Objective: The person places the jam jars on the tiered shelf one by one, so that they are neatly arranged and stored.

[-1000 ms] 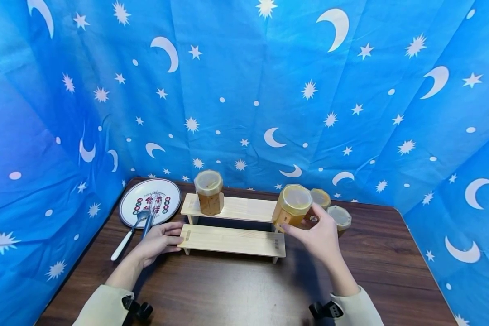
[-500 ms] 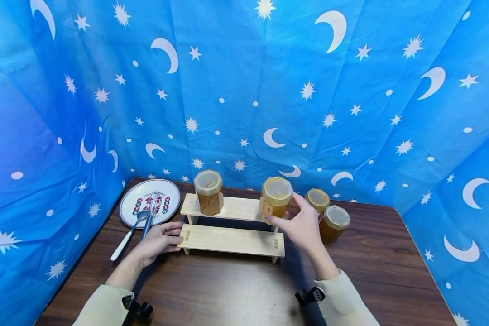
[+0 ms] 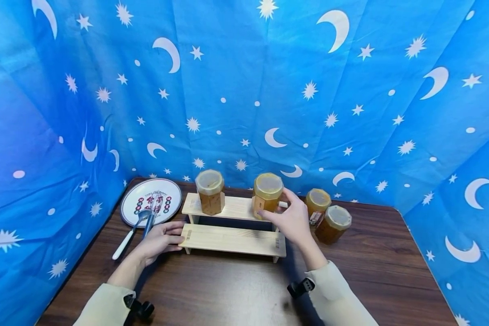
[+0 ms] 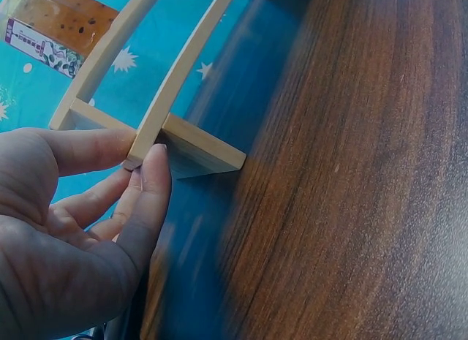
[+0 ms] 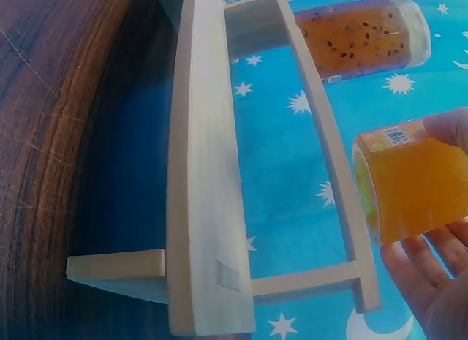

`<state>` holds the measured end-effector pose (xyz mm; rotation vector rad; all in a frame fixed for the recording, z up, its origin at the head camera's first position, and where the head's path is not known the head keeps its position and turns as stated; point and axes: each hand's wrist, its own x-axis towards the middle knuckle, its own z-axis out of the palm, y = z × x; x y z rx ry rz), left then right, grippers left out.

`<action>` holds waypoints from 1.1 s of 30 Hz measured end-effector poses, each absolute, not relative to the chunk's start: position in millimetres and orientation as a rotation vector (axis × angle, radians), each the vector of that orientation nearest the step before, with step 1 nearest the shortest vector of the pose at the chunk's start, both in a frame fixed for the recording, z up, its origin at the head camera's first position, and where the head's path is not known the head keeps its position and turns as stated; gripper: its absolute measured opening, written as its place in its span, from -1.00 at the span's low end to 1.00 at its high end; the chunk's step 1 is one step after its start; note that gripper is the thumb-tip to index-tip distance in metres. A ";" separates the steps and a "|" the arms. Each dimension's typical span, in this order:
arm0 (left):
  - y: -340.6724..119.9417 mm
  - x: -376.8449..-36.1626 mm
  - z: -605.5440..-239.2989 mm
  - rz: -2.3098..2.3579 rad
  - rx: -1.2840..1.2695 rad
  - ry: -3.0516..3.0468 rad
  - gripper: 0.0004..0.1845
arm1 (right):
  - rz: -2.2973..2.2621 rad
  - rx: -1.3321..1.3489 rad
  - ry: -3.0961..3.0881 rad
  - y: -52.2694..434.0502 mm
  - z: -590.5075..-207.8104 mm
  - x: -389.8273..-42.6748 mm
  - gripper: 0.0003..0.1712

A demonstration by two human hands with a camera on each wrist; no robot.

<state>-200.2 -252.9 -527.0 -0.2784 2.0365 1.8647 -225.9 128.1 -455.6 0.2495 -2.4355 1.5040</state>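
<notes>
A two-tier wooden rack stands on the table. My left hand pinches the left end of its lower shelf between thumb and fingers, as the left wrist view shows. My right hand grips a honey-coloured jar with a pale lid at the upper shelf, right of its middle. In the right wrist view, the base of this jar is close beside the shelf edge; whether they touch I cannot tell. A jar of orange contents with dark seeds stands upright on the upper shelf's left part.
Two more lidded jars, one labelled and one darker, stand on the table right of the rack. A white printed plate lies at the back left, with a whisk and a white-handled spoon on its edge. Blue patterned cloth surrounds the table.
My right hand has carried the honey-coloured jar leftward, from the upper shelf's right end toward its middle. The two jars at the right have come into fuller view. My left hand keeps its place.
</notes>
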 end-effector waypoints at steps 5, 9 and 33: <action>-252.6 -200.0 -526.5 1.863 -0.277 2.039 -0.30 | 1.518 0.201 -2.457 125.0 -457.5 -227.8 -0.17; -252.1 -200.7 -526.6 1.859 -0.275 2.040 -0.30 | 1.532 0.174 -2.470 125.5 -457.8 -229.6 -0.14; -254.1 -202.2 -528.0 1.860 -0.322 2.013 -0.28 | 1.695 0.271 -2.383 156.9 -469.5 -209.2 -0.19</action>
